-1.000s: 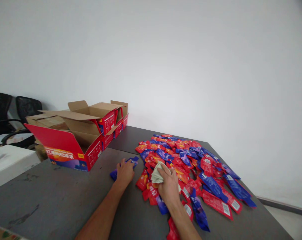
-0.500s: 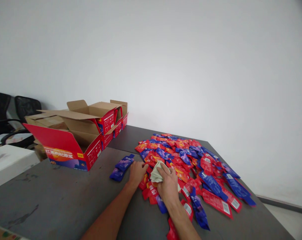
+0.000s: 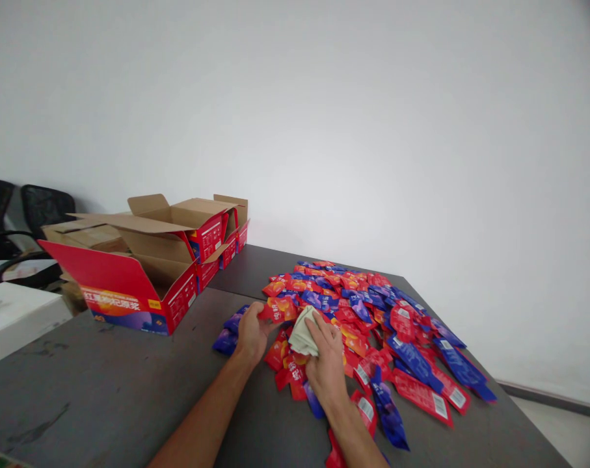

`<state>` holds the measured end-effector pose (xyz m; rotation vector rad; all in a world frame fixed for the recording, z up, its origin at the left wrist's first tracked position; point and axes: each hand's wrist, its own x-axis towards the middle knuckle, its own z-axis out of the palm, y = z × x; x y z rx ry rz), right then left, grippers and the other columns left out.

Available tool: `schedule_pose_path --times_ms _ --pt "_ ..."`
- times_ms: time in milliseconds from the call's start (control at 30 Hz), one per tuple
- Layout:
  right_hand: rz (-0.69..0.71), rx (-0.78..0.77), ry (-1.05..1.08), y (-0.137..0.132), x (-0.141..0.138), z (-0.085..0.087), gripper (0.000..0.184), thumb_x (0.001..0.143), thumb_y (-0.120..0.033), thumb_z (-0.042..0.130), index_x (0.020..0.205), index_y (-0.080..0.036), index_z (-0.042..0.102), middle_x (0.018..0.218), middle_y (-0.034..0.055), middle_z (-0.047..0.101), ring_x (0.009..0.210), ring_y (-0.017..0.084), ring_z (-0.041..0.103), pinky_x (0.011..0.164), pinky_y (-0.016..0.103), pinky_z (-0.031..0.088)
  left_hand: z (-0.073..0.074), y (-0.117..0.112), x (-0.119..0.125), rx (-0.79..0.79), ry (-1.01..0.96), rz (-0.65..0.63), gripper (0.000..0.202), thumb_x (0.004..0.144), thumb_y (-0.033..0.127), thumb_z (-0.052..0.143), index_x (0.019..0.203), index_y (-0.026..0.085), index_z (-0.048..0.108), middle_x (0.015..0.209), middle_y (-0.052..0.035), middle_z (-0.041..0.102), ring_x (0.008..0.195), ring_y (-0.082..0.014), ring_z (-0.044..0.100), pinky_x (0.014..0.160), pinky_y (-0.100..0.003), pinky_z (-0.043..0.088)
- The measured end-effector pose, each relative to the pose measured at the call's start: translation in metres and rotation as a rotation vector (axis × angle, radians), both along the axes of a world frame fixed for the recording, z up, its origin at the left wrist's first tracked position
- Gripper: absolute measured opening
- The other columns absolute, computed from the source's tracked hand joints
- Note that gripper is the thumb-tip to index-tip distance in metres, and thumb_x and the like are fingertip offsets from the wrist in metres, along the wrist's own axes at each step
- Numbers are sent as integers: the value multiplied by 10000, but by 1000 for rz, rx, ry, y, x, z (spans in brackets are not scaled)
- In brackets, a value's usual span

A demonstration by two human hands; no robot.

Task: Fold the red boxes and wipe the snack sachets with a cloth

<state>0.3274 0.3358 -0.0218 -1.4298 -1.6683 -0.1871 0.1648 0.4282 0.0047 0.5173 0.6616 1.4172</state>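
My left hand (image 3: 252, 331) pinches one end of a red sachet (image 3: 281, 310) with an orange print, raised a little over the pile. In my right hand (image 3: 325, 357) is a folded pale cloth (image 3: 303, 333), close against the sachet's right end; whether they touch I cannot tell. Under and beyond both hands spreads a heap of red and blue sachets (image 3: 358, 305), lying every which way. Left of my left hand, a couple of blue sachets (image 3: 225, 341) lie apart from the heap, partly hidden behind that hand.
An open red carton (image 3: 129, 305) stands on the dark table (image 3: 143, 390) at left, with more open cartons (image 3: 211, 237) behind it. A white box (image 3: 21, 318) is at the far left, near black chairs (image 3: 45, 211). A white wall rises behind the table.
My left hand has picked up a red sachet from the heap and moved slightly left with it. My right hand, still holding the cloth, has shifted a little left.
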Motion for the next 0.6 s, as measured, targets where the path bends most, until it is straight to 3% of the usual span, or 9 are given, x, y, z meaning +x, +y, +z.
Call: schedule_pose_path --times_ms 100,233,333,500,600 --pt "72 14 -13 -5 -11 3 858 671 54 404 1442 -315 478 1552 20 407 1281 251 442 1062 511 396 3 -15 5 34 -89 -172 120 689 229 587 732 206 478 705 35 588 675 -142 609 691 -300 529" --pt "148 -2 -97 -8 -24 3 843 676 25 469 1433 -346 487 1574 4 372 1359 270 384 1091 510 368 1 -27 11 113 -66 -357 159 605 170 533 641 209 384 604 48 447 528 -93 467 530 -228 424" --pt "93 -6 -128 -6 -21 4 856 649 35 473 1416 -342 509 1568 1 384 1357 280 377 1095 524 357 2 -30 10 155 -78 -378 200 545 169 505 605 215 320 576 42 372 498 -92 404 499 -237 387" --pt "-101 16 -56 -4 1 8 896 608 64 435 1423 -302 507 1565 19 387 1304 291 393 1077 557 364 3 -31 10 157 -60 -413 167 533 219 477 598 219 323 621 -2 459 596 -151 505 612 -313 463" --pt "-76 11 -72 -5 -3 7 883 622 55 451 1425 -311 506 1563 19 390 1301 300 391 1073 562 362 -1 -31 13 145 -17 -398 149 554 236 478 596 221 336 599 5 442 559 -143 474 594 -310 444"
